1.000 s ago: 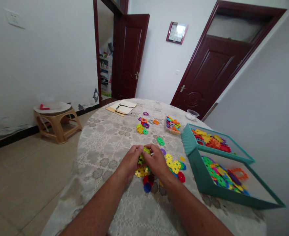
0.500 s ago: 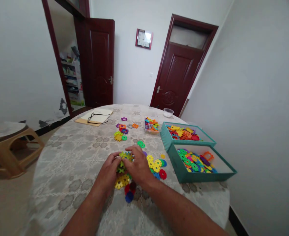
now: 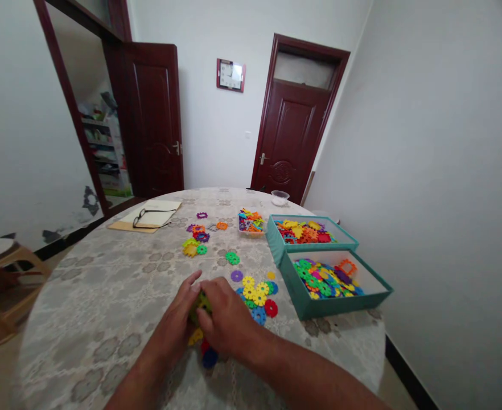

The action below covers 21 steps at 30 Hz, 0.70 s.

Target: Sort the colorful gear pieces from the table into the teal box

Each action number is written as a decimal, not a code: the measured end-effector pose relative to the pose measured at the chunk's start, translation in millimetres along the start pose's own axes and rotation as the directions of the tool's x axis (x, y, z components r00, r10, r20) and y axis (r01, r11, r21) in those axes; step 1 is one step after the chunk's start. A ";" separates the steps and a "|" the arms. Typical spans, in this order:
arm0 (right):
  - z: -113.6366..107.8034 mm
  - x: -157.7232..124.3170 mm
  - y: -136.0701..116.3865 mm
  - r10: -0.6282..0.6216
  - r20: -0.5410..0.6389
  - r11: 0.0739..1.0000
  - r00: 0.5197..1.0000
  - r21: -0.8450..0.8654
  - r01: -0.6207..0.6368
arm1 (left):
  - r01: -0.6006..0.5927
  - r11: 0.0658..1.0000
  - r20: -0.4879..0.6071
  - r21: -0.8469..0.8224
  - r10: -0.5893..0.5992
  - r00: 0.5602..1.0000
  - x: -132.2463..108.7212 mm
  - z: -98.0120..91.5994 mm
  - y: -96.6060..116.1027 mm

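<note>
Both my hands close around a build of yellow-green notched plastic discs [image 3: 200,303], mostly hidden by the fingers. My left hand [image 3: 177,320] wraps its left side, with the index finger stretched along the top. My right hand [image 3: 225,316] grips it from the right, thumb and fingers curled over it. Below the hands show a yellow disc [image 3: 195,336] and a dark blue disc [image 3: 209,358] with some red beside it; whether these join the build I cannot tell. Right of my right hand lie yellow discs [image 3: 259,298], a blue disc [image 3: 258,315] and a red disc [image 3: 271,308].
A purple disc [image 3: 237,276] and green discs [image 3: 233,258] lie ahead. Two teal boxes [image 3: 304,307] full of plastic pieces stand at right, near a clear tray [image 3: 251,232] of pieces. Glasses [image 3: 142,215] rest on papers at far left. A clear bowl [image 3: 280,198] stands at the back.
My head view has shifted, so the table things sit farther left. My hands have closed more tightly over the disc build, hiding more of it; the right hand covers its front.
</note>
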State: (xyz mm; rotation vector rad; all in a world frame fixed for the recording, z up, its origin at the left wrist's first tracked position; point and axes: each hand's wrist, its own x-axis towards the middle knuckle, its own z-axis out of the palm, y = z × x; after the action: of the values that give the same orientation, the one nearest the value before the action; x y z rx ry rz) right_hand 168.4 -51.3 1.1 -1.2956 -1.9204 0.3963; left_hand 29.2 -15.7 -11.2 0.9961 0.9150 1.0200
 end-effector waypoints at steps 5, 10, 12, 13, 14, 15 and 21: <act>-55.7 4.0 9.7 0.092 0.030 0.987 0.995 0.129 -0.095 | 0.093 0.992 0.114 -0.081 -0.084 0.990 -4.8 2.5 7.1; -152.5 30.7 69.5 0.394 -0.144 0.908 0.908 0.211 -0.361 | -0.034 0.996 -0.086 0.085 0.042 0.995 -0.3 -13.4 19.4; -188.5 46.3 102.9 0.485 -0.318 0.870 0.815 0.275 -0.410 | -0.050 0.972 -0.160 0.230 0.089 0.983 2.9 -23.1 23.6; -204.0 53.9 118.8 0.556 -0.403 0.829 0.727 0.329 -0.451 | -0.049 0.955 -0.177 0.293 0.104 0.979 5.0 -28.2 25.0; -217.4 60.7 133.0 0.581 -0.445 0.814 0.682 0.349 -0.465 | -0.047 0.936 -0.184 0.350 0.118 0.976 7.3 -33.3 25.9; -228.6 66.4 145.0 0.597 -0.478 0.802 0.644 0.365 -0.473 | -0.049 0.913 -0.186 0.406 0.134 0.973 9.9 -38.5 26.2; -262.2 68.8 171.9 0.559 -0.607 0.826 0.565 0.344 -0.447 | -0.104 0.660 -0.134 0.744 0.300 0.944 23.1 -66.3 20.7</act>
State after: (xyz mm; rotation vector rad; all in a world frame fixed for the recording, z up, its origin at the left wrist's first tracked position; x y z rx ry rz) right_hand 460.7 43.1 94.1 -1.5957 -0.8429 0.2695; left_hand -31.5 25.1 -13.5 1.7064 1.5143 0.9855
